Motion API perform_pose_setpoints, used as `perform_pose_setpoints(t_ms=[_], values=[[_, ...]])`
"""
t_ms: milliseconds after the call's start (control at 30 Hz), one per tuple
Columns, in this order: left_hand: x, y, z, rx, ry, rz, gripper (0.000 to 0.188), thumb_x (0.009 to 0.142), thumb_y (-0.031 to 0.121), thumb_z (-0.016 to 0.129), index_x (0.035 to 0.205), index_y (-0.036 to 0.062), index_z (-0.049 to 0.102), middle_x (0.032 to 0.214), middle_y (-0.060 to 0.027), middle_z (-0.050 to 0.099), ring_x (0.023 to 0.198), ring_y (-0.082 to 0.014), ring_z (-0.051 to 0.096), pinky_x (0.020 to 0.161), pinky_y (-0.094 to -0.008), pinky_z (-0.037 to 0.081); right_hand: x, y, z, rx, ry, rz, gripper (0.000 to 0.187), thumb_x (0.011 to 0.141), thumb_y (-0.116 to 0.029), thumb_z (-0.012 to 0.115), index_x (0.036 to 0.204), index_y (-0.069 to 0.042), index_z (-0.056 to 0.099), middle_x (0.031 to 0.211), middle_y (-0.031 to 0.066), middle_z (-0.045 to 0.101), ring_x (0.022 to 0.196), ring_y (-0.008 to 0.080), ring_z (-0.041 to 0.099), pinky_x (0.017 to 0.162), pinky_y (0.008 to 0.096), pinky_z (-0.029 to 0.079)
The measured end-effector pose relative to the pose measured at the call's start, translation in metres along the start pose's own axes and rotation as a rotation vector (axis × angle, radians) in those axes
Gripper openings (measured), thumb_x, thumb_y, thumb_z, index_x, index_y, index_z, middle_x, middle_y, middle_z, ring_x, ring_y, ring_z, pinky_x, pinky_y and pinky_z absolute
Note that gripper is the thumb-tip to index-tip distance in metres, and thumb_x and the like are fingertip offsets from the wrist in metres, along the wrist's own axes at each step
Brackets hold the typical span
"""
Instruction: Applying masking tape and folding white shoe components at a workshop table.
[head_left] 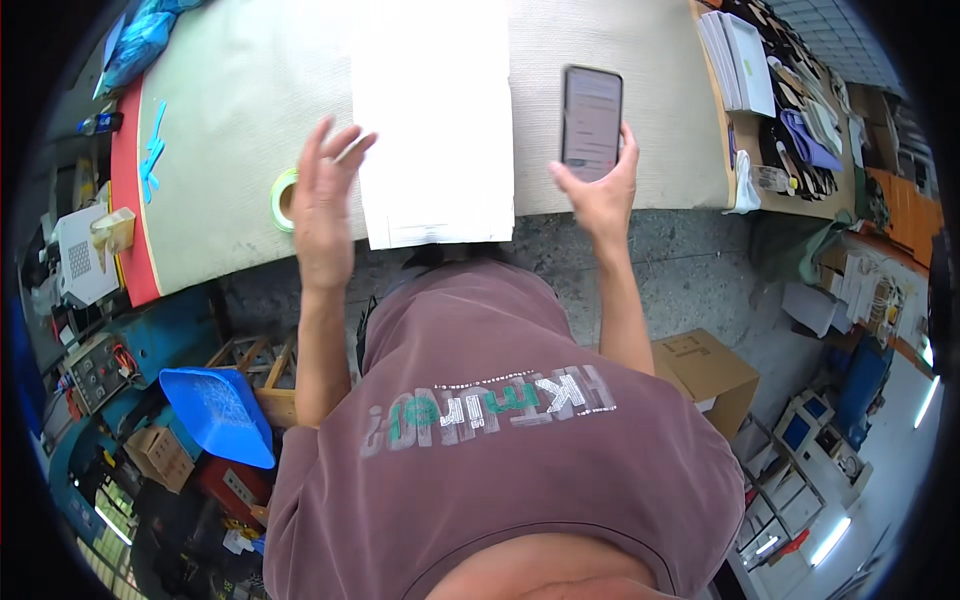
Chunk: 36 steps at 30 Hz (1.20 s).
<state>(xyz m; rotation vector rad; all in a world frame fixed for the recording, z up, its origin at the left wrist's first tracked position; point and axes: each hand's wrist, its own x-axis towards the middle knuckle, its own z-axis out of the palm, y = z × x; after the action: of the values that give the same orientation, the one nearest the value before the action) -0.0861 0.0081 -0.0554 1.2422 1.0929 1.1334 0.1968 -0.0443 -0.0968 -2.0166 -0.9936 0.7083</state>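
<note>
A dark-framed smartphone (592, 118) with a lit, light-coloured screen stands in my right hand (603, 195), its lower end gripped between thumb and fingers above the pale table (660, 120). Fingers apart and empty, my left hand (325, 215) is raised near the table's front edge. Just left of it lies a green-rimmed roll of tape (284, 200), partly covered by the hand. Between my hands, a long stack of white sheets (435, 130) runs across the table to the front edge, glaring brightly.
Blue strips (153, 155) lie on the table's left side. At the right end are white trays (745, 65) and many dark, flat pieces (790, 100). Below stand a cardboard box (705, 370) on the right and a blue plastic scoop (218, 412) on the left.
</note>
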Motion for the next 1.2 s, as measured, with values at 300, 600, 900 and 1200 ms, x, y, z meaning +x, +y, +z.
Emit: perform_pose_setpoints(t_ms=[300, 600, 900, 1200], values=[[-0.048, -0.042, -0.103, 0.196, 0.455, -0.394, 0.049, 0.107, 0.031, 0.042, 0.144, -0.0026, 0.039, 0.122, -0.0180, 0.061, 0.109, -0.0253, 0.064, 0.100, -0.0357, 0.048, 0.102, 0.243, 0.021, -0.362, 0.169, 0.025, 0.096, 0.065, -0.028, 0.080, 0.143, 0.001, 0.032, 0.126, 0.0284, 0.052, 0.108, 0.0439, 0.057, 0.093, 0.0486, 0.048], [-0.053, -0.080, -0.135, 0.779, 0.335, -0.261, 0.034, 0.096, 0.018, 0.059, 0.122, -0.0038, 0.063, 0.109, -0.0171, 0.069, 0.098, -0.0278, 0.066, 0.087, -0.0343, 0.052, 0.127, 0.281, 0.009, -0.445, 0.103, -0.008, 0.090, 0.072, -0.037, 0.077, 0.142, 0.002, 0.035, 0.128, 0.0299, 0.053, 0.112, 0.0450, 0.056, 0.097, 0.0489, 0.046], [0.029, -0.257, -0.249, 1.106, 0.297, -0.324, 0.032, 0.086, 0.009, 0.056, 0.115, -0.0010, 0.063, 0.105, -0.0185, 0.068, 0.092, -0.0393, 0.065, 0.082, -0.0441, 0.052, 0.032, 0.258, -0.004, -0.784, 0.396, 0.089, 0.054, 0.088, -0.033, 0.063, 0.128, 0.002, 0.054, 0.119, 0.0263, 0.064, 0.108, 0.0454, 0.060, 0.096, 0.0489, 0.047], [0.041, -0.271, -0.284, 0.956, 0.030, -0.162, 0.038, 0.081, 0.007, 0.056, 0.118, 0.0076, 0.061, 0.108, -0.0176, 0.067, 0.091, -0.0402, 0.065, 0.079, -0.0460, 0.052, -0.203, 0.165, 0.147, -0.688, -0.513, 0.364, 0.041, 0.088, -0.027, 0.062, 0.120, -0.001, 0.064, 0.104, 0.0213, 0.071, 0.096, 0.0418, 0.067, 0.082, 0.0446, 0.053]])
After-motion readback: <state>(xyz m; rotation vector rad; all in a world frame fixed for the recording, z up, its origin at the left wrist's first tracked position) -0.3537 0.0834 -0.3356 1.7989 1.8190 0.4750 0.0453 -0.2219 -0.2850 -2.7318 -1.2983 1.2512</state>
